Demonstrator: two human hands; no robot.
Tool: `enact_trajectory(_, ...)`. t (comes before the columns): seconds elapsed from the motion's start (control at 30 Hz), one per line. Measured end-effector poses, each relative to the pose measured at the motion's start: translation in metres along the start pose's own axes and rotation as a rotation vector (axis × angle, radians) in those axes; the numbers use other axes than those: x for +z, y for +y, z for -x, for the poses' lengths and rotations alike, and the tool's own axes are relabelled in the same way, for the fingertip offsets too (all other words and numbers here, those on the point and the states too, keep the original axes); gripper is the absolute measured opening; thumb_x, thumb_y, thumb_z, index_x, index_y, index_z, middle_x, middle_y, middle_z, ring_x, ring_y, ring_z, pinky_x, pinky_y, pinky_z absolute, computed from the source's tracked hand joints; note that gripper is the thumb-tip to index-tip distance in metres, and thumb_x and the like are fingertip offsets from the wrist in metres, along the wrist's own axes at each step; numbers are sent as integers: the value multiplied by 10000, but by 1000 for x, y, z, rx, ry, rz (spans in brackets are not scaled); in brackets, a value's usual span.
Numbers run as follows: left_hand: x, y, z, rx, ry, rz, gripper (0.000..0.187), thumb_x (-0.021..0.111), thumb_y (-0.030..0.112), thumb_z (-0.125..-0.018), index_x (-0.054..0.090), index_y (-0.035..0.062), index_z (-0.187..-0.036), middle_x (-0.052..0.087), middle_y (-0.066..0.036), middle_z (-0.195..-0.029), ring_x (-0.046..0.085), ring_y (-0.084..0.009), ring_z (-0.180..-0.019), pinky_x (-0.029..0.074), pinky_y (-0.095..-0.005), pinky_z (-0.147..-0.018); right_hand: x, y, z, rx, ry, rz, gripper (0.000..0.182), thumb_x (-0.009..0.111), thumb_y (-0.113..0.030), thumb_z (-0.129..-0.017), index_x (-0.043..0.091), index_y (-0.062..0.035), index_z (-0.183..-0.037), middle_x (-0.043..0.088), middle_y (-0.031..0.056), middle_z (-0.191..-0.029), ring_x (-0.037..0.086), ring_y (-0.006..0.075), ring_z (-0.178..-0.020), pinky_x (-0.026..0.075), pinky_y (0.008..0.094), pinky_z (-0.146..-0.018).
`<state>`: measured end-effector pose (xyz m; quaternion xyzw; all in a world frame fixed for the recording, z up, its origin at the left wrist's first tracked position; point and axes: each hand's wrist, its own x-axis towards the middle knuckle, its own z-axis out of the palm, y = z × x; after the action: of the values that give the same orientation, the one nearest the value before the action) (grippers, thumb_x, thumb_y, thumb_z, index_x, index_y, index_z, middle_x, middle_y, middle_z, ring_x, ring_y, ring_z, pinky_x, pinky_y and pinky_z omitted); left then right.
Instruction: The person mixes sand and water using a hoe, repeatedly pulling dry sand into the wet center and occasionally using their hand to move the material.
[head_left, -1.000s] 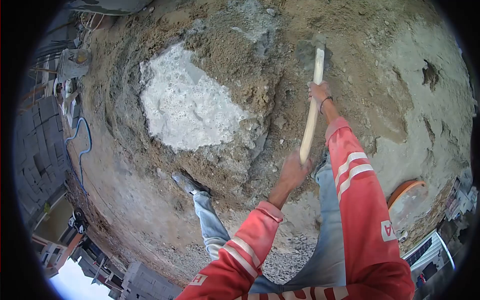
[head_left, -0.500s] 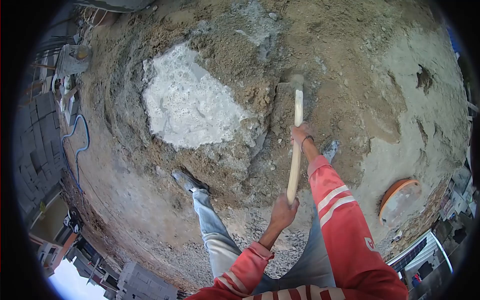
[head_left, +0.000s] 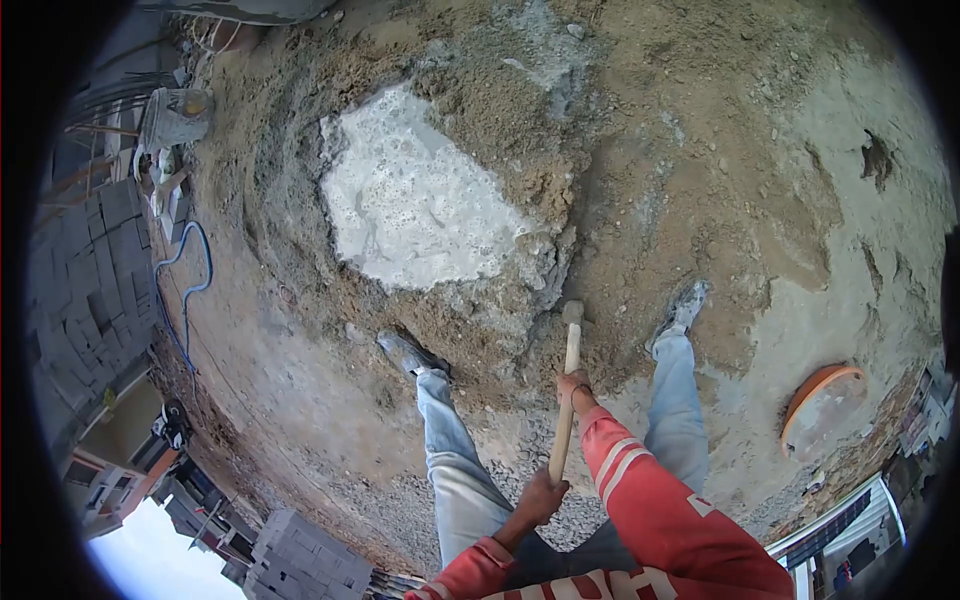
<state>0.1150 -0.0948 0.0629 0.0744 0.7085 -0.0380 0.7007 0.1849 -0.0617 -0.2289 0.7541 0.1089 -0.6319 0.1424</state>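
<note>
My right hand (head_left: 573, 388) is wrapped round the upper part of a hoe's pale wooden handle, below the head. My left hand (head_left: 541, 499) grips the same handle near its butt end. The hoe (head_left: 566, 430) points away from me, its head at the right edge of a soil mound, between my feet. The blade is mostly hidden from this angle. A pool of pale grey, bubbly liquid (head_left: 420, 200) lies within a ring of sandy soil (head_left: 530, 160) ahead and to the left.
My shoes stand on either side of the hoe. At left are a bucket (head_left: 175, 118), a blue hose (head_left: 187, 290) and stacked grey blocks (head_left: 90, 280). An orange-rimmed round container (head_left: 822, 412) sits at right. Gravel (head_left: 515, 445) covers the ground close to me.
Both hands have drawn the hoe back toward me, so its head has come from beyond the feet to between them. The view has shifted slightly left.
</note>
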Motion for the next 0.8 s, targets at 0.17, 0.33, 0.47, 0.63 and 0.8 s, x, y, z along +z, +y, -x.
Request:
enact_trajectory(0.17,-31,29,8,35,-148,-149,448,578,311,-826,469,-79,-1018,600,-293,-885,606,-441,-845,474,-486,-744,-17,24,-7,48,-125,-238,152,555,-156,-825,496,-73,-711,485,48,-540,495,208,-410,448,364,-383)
enact_trajectory(0.33,-111,39,45,270,-217,-346,459,559,316,-833,452,-73,-1052,588,-315,-941,590,-459,-893,456,-516,-788,-33,-44,90,158,-144,-617,161,510,-100,-791,427,-108,-654,378,26,-508,376,196,-370,378,351,-364)
enact_trajectory(0.47,-215,12,80,522,-180,-460,375,629,229,-799,481,19,-1072,605,-235,-757,606,-415,-754,466,-486,-681,14,-80,172,-67,13,-931,183,522,-138,-798,388,-145,-673,388,-3,-541,392,137,-429,356,304,-399)
enact_trajectory(0.63,-352,-67,-1,547,253,-942,388,646,176,-744,530,117,-1109,639,-166,-785,623,-386,-746,483,-507,-659,139,-120,204,-190,-133,-1115,197,554,-169,-806,398,-150,-686,383,-26,-577,423,152,-509,417,345,-540)
enact_trajectory(0.8,-384,-27,-10,649,301,-733,293,643,158,-716,569,118,-996,649,-160,-789,629,-384,-754,497,-493,-669,133,-181,261,-370,-100,-1116,128,535,-168,-833,458,-117,-744,441,7,-655,452,172,-569,445,352,-605)
